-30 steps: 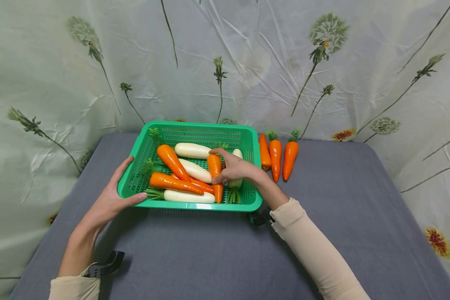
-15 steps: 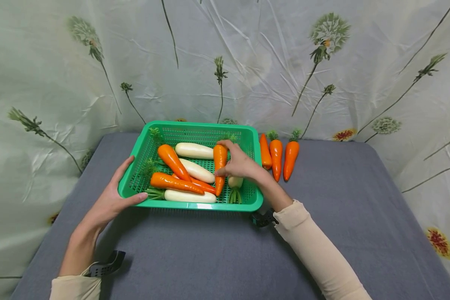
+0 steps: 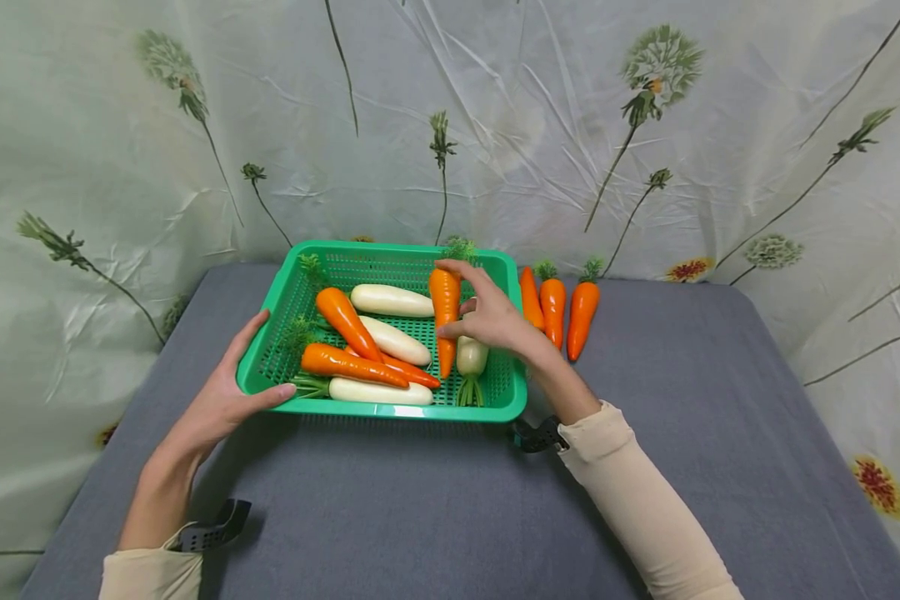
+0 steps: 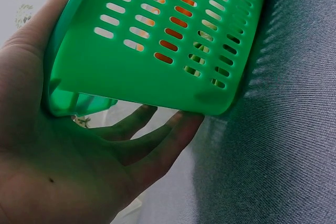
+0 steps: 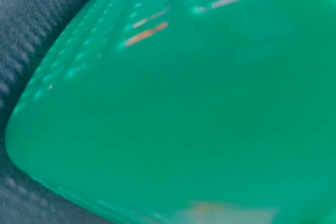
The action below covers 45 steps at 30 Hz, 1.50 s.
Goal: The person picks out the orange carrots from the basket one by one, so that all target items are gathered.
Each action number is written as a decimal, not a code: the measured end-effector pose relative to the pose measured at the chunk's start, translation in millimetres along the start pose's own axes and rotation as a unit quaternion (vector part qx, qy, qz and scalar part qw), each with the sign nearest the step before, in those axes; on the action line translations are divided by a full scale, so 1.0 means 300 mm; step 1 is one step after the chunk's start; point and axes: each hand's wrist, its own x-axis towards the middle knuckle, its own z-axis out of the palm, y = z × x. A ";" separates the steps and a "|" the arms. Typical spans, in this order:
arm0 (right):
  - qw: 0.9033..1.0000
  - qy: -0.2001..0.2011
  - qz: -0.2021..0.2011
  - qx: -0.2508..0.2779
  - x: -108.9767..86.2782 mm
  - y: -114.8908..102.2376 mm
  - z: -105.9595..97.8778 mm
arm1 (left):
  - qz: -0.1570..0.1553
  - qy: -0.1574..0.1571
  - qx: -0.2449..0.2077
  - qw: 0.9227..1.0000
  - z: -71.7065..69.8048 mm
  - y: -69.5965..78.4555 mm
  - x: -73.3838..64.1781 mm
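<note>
My right hand (image 3: 487,312) pinches an orange carrot (image 3: 446,312) between thumb and fingers, over the right part of a green plastic basket (image 3: 375,410). The carrot's tip points toward me, and its leafy top (image 3: 460,248) shows near the back rim. Just right of it, partly under the hand, is a white radish (image 3: 471,357) with green stems. My left hand (image 3: 221,400) holds the basket's near left corner, thumb at the front rim; in the left wrist view its fingers (image 4: 173,140) reach around the perforated wall. The right wrist view shows the basket's outer side, blurred, without the hand.
Inside the basket lie more carrots (image 3: 352,364) and white radishes (image 3: 381,392), some crossing each other. Several carrots (image 3: 582,317) lie in a row on the grey cloth (image 3: 375,517) just right of the basket. A flower-patterned curtain (image 3: 525,150) hangs behind the table.
The right hand has carried the carrot a little right and toward the back of the basket, raising its top near the back rim. The left hand and basket stay in place.
</note>
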 end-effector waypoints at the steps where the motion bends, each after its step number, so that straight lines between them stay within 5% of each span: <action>1: 1.000 0.001 -0.004 0.004 -0.003 0.000 -0.006 | -0.001 0.000 0.000 1.000 0.000 0.000 0.000; 18: 0.995 0.013 -0.019 0.094 -0.063 0.012 -0.120 | -0.006 0.002 0.014 1.000 -0.002 -0.005 -0.001; 25: 0.996 0.048 -0.024 0.068 -0.093 0.018 -0.168 | -0.002 -0.002 0.007 1.000 0.001 -0.003 0.003; 37: 0.990 0.056 -0.015 0.131 -0.119 0.048 -0.236 | -0.003 0.000 0.008 1.000 0.000 -0.004 -0.001; 45: 0.991 0.080 0.006 0.107 -0.137 0.074 -0.281 | -0.008 0.002 0.012 1.000 -0.001 -0.005 0.000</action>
